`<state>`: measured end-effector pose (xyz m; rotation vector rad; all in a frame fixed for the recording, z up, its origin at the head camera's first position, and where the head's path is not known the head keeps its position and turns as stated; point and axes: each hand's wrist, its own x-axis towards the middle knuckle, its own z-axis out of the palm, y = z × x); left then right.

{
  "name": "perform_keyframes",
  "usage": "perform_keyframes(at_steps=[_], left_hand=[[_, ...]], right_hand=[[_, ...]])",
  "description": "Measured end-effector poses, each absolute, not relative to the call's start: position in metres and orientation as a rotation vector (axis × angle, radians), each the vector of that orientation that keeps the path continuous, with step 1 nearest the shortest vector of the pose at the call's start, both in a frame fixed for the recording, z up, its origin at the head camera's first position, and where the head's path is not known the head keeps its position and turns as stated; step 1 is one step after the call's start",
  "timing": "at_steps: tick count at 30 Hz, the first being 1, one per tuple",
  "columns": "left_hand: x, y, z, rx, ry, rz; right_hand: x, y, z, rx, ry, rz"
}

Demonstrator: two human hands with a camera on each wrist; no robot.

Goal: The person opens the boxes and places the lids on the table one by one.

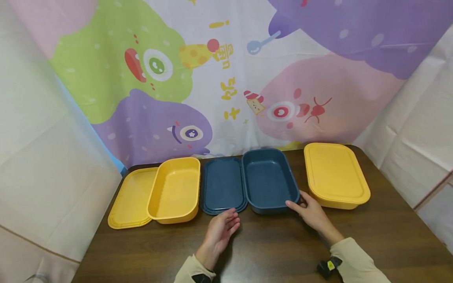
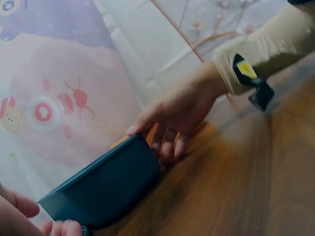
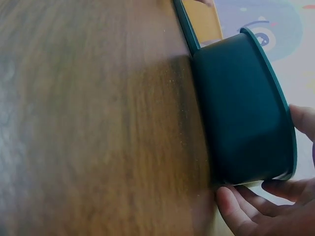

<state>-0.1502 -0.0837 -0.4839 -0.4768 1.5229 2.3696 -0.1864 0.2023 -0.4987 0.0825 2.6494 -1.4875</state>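
Observation:
A dark blue rectangular food container (image 1: 270, 179) stands upright on the table, with nothing in it. My right hand (image 1: 313, 212) holds its near right corner, thumb over the rim and the other fingers against the outer wall. From the right wrist, the container (image 3: 241, 108) shows its side wall, with the fingers (image 3: 236, 206) low at its corner. A matching dark blue lid (image 1: 224, 184) lies flat just left of the container. Beside that lid's near edge is my left hand (image 1: 219, 232), fingers loosely bent and holding nothing.
An uncovered yellow container (image 1: 178, 192) stands left of the blue lid, overlapping a flat yellow lid (image 1: 131, 202). At the right is a yellow container with its lid on (image 1: 336, 173). A patterned cloth (image 1: 226, 78) hangs behind the brown table (image 1: 276, 251).

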Motion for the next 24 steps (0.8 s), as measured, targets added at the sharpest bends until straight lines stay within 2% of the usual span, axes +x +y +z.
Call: perform_keyframes(at_steps=[5,12,24], left_hand=[[-0.152,-0.076,-0.483,-0.330,1.869,2.282],[-0.154,-0.068,-0.484,-0.249,2.214,2.156],[-0.160,-0.057,-0.480,-0.126,2.379,2.148]], right_hand=[[-0.186,0.205,-0.495,0.050,2.704,-1.447],[-0.186,0.210,-0.491,-0.005,2.736,-1.358],[-0.182,0.216,-0.482,-0.105,2.775,-1.206]])
